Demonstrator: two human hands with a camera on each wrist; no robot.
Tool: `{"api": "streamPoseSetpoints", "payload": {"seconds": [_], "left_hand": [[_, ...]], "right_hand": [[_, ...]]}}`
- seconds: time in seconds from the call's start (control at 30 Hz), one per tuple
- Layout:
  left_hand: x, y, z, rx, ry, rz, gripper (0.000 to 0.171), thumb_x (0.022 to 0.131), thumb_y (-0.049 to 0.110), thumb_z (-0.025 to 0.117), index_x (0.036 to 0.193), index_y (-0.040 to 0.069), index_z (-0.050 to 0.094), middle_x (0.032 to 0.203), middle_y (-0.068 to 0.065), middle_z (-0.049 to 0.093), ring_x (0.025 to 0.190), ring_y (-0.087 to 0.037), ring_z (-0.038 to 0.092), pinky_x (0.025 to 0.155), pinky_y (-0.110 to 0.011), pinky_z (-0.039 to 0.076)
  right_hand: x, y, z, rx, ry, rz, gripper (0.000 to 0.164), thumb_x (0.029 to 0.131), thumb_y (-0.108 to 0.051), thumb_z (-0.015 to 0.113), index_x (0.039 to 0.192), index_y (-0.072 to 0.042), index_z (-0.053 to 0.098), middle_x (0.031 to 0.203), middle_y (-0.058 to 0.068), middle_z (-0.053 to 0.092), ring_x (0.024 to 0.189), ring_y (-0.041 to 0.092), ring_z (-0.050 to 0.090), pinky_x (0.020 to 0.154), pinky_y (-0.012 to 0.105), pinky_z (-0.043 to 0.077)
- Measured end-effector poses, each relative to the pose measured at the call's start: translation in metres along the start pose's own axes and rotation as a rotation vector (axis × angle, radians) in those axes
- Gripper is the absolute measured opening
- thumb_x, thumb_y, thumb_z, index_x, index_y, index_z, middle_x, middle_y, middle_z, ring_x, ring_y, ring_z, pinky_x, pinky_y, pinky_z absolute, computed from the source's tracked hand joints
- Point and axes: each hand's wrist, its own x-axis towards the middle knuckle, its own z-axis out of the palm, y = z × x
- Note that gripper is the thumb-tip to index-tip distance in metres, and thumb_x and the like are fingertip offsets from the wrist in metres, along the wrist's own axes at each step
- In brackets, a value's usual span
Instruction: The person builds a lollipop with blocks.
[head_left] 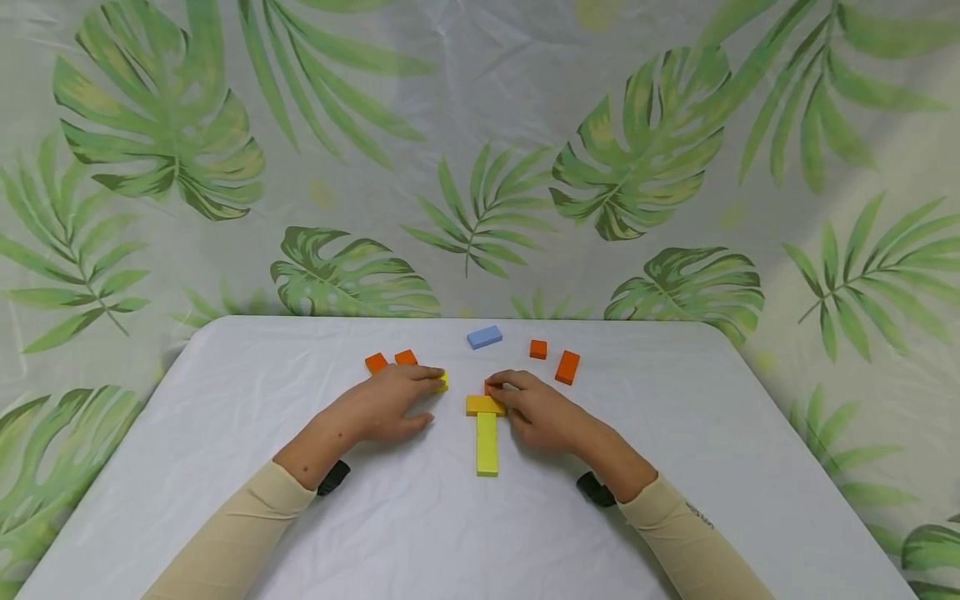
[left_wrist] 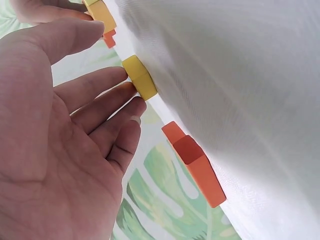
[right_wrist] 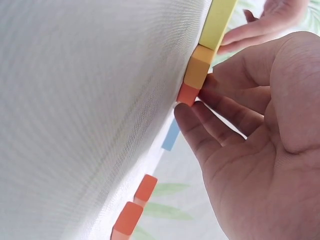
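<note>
My left hand (head_left: pixel 392 407) reaches in from the left, fingers extended, their tips touching a small yellow block (left_wrist: pixel 140 77). Its thumb stands apart from the block. My right hand (head_left: pixel 542 408) has its fingertips about a small orange-red block (right_wrist: pixel 188 94), pinching it on the tablecloth. That block sits against the far side of an amber block (head_left: pixel 480 405) lying crosswise. From the amber block's near side a long yellow-green block (head_left: pixel 487 444) runs toward me, making a T shape. Fingers partly cover the orange-red block in the head view.
Beyond the hands lies a blue block (head_left: pixel 484 337). Farther right are a small orange-red cube (head_left: pixel 538 349) and a longer orange-red block (head_left: pixel 567 367). Two orange blocks, one left (head_left: pixel 376 363) and one right (head_left: pixel 406 357), lie behind my left hand. A leaf-print curtain (head_left: pixel 480 208) hangs behind the white table.
</note>
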Motion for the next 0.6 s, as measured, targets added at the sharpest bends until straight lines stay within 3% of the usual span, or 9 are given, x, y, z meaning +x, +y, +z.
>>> {"api": "streamPoseSetpoints", "payload": {"seconds": [0.2,0.6], "left_hand": [[0.0009,0.0021,0.0008,-0.014,-0.008,-0.003,0.054,0.103,0.027,0.067,0.152,0.005,0.058,0.162,-0.012,0.049,0.149,-0.033,0.047,0.121,-0.05,0.041],[0.009,0.0066,0.0043,-0.071,-0.026,-0.027,0.056,0.111,0.049,0.052,0.153,0.013,0.059,0.165,-0.004,0.046,0.152,-0.028,0.044,0.123,-0.05,0.037]], "right_hand": [[0.0002,-0.0005,-0.0005,-0.004,0.002,-0.003,0.045,0.106,-0.003,0.054,0.151,-0.001,0.057,0.155,0.007,0.052,0.145,0.025,0.048,0.12,0.041,0.043],[-0.0002,0.0005,0.0009,-0.01,0.02,-0.024,0.044,0.106,-0.003,0.054,0.15,0.0,0.059,0.154,0.008,0.055,0.144,0.025,0.05,0.119,0.042,0.044]]}}
